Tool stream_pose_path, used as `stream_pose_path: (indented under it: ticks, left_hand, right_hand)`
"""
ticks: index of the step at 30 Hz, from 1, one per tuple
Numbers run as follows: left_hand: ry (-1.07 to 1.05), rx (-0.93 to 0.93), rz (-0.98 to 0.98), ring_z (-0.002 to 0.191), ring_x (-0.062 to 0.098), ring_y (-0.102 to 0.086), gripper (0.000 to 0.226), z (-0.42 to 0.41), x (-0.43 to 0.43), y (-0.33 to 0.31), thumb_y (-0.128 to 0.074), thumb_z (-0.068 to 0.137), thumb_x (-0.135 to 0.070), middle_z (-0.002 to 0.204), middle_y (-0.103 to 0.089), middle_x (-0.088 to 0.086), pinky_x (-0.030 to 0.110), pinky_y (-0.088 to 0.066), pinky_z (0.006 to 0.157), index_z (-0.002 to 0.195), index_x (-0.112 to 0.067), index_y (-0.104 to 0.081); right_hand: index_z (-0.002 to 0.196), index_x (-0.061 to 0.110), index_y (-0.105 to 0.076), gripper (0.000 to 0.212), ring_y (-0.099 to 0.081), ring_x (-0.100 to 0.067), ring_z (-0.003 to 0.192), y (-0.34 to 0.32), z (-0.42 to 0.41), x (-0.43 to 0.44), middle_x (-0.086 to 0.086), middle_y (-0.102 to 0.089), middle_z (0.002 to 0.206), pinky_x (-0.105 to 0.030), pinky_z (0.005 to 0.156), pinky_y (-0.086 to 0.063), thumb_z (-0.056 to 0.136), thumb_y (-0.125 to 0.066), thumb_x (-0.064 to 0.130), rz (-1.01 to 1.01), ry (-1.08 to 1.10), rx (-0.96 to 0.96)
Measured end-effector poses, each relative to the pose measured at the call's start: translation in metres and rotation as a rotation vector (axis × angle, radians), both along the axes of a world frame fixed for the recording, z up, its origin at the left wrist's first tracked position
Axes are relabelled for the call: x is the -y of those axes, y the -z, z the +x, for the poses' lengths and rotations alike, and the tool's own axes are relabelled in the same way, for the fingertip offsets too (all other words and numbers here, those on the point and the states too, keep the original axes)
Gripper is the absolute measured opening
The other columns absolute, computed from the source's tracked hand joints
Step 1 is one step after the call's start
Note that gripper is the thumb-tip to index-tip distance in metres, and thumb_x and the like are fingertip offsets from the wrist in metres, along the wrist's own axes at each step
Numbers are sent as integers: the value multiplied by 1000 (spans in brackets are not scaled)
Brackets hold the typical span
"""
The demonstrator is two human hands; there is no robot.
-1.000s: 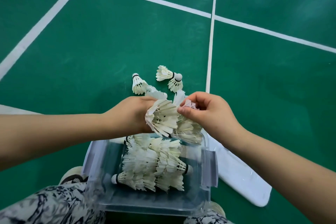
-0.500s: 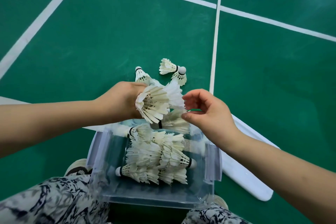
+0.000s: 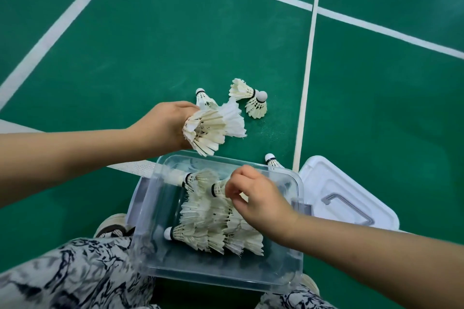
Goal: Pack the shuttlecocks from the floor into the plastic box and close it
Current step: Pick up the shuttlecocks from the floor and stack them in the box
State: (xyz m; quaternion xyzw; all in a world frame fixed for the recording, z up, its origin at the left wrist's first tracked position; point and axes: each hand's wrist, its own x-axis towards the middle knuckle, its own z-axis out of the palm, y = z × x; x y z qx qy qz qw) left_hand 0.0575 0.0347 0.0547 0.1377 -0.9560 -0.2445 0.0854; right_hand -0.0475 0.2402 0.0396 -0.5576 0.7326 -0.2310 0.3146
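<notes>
Shuttlecocks [image 3: 216, 223] lie in a heap inside the clear plastic box [image 3: 150, 211], low in the middle of the frame. The right hand [image 3: 256, 198] is over the box and pinches one shuttlecock [image 3: 219, 187] by its feathers. The left hand [image 3: 163, 125], higher up, grips a bunch of shuttlecocks [image 3: 216, 125]. A loose pair [image 3: 251, 99] lies on the green floor [image 3: 150, 45] above that. A single shuttlecock [image 3: 272, 160] sits just beside the box's far edge. The white lid [image 3: 326, 183] lies to the right of the box.
</notes>
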Motion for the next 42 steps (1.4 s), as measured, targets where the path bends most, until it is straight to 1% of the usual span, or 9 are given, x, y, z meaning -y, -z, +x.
stream_pose_path:
  ticks: [4,12,15,22,25,28,32,35,42]
  left_hand:
    - [25,-21,25,93,14,-48,52,-1,-1,0,-54,63,-46,87,-72,13,24,-39,76,85,-2,-70]
    - [36,-14,12,91,14,-48,52,4,1,2,-53,63,-46,87,-71,13,25,-40,76,86,-2,-70]
    - [46,-27,7,90,14,-49,51,3,-1,0,-53,64,-45,86,-71,13,25,-40,75,85,-1,-69]
    - [55,-27,3,91,15,-48,50,-1,-3,2,-52,64,-44,86,-71,14,26,-40,75,85,-1,-69]
    - [63,-20,-4,90,15,-49,50,-2,-3,3,-53,64,-44,85,-71,14,28,-41,74,84,-1,-69]
    - [67,-32,-19,91,15,-48,50,-4,-3,4,-53,64,-44,84,-72,14,25,-40,75,84,-2,-69]
    - [66,-24,-6,93,14,-48,52,-4,-5,2,-52,64,-46,86,-71,13,24,-39,77,86,-2,-70]
    - [70,-14,14,92,13,-49,52,-2,-6,2,-53,64,-47,88,-71,12,24,-40,77,87,-3,-70]
    - [94,15,57,92,11,-50,52,-1,-12,3,-52,65,-48,92,-70,10,26,-43,76,90,-6,-70]
  right_hand:
    - [89,8,-65,17,-41,-9,88,2,9,10,-5,-56,98,-20,77,-32,83,-51,0,-24,-61,-26]
    - [80,17,-62,21,-36,4,80,2,12,3,14,-42,85,-10,72,-30,75,-54,-1,-167,48,-4]
    - [80,24,-57,21,-39,0,79,6,11,6,8,-49,84,-11,69,-32,77,-50,5,-218,15,-17]
    - [74,12,-65,21,-43,-11,81,28,12,6,-7,-61,81,-16,63,-40,76,-44,10,-225,-171,-146]
    - [76,9,-64,21,-44,-12,80,34,15,4,-7,-58,85,-10,67,-30,78,-43,10,-156,-125,-28]
    - [83,9,-59,10,-43,-9,81,40,17,1,4,-45,92,-7,72,-32,84,-50,3,-8,39,116]
    - [92,19,-49,8,-54,-18,91,45,9,-7,0,-56,98,-30,83,-48,88,-54,15,249,157,111]
    - [109,14,-46,19,-56,-27,96,43,8,-2,-10,-60,104,-39,84,-49,91,-49,21,349,58,-30]
    - [104,11,-53,26,-39,-29,120,46,5,8,-9,-52,124,-42,101,-35,90,-36,24,481,-143,-55]
